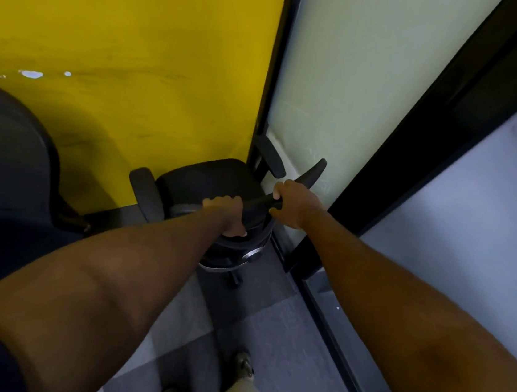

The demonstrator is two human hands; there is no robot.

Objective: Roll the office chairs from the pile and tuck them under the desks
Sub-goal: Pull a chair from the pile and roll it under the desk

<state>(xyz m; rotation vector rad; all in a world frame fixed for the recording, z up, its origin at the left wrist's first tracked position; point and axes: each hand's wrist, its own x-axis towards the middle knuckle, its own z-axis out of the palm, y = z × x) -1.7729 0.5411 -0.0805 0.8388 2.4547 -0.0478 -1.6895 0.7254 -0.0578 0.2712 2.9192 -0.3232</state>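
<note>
A black office chair stands ahead of me in the corner between a yellow wall and a frosted glass panel. I see it from behind and above, with its seat and both armrests showing. My left hand grips the top edge of its backrest on the left. My right hand grips the same top edge on the right, fingers curled over it. Both arms are stretched out in front of me. No desk is in view.
A second dark chair fills the left side, close to my left arm. The yellow wall is ahead, the frosted glass panel with a black frame to the right. Grey carpet tiles and my shoes lie below.
</note>
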